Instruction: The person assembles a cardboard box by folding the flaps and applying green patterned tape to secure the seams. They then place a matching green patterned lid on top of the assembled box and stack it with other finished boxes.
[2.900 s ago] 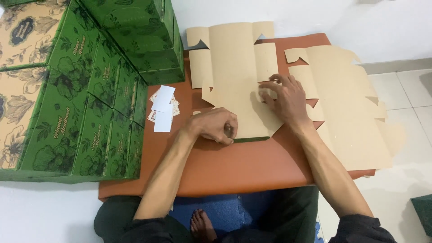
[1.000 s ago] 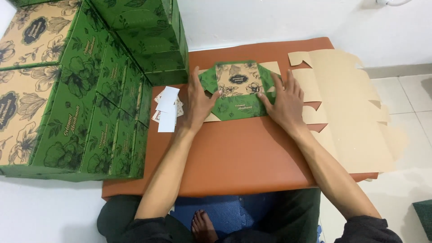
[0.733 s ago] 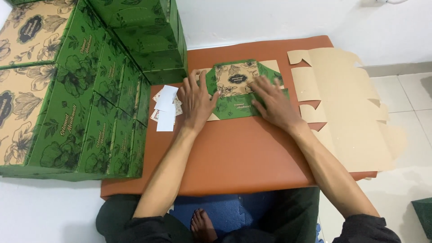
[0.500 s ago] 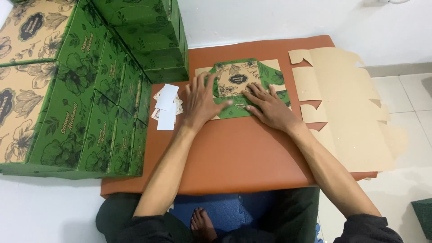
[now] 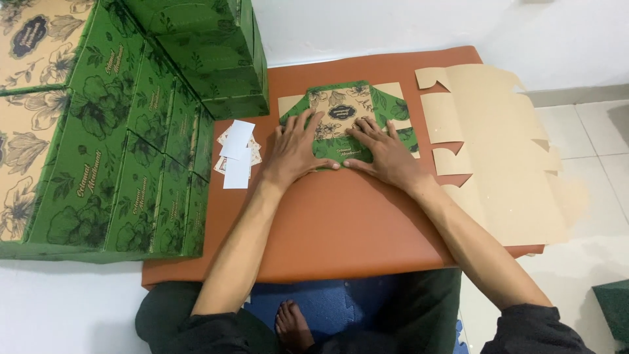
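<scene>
A flat cardboard box blank (image 5: 343,111), green with a floral print and a tan panel, lies printed side up on the brown low table (image 5: 341,229). My left hand (image 5: 296,152) rests flat on its left part, fingers spread. Beside it, my right hand (image 5: 386,154) presses flat on the lower right part of the same blank. Both thumbs point toward each other along the blank's near edge. Neither hand grips anything.
Stacks of finished green floral boxes (image 5: 98,124) fill the left side and back left. A small pile of white cards (image 5: 237,154) lies left of my left hand. A stack of plain tan unfolded blanks (image 5: 498,151) covers the table's right end, overhanging the white tiled floor.
The blank was plain tan side up 2.9 s ago; it now lies printed side up. Both hands slid from its sides toward the near edge and closer together.
</scene>
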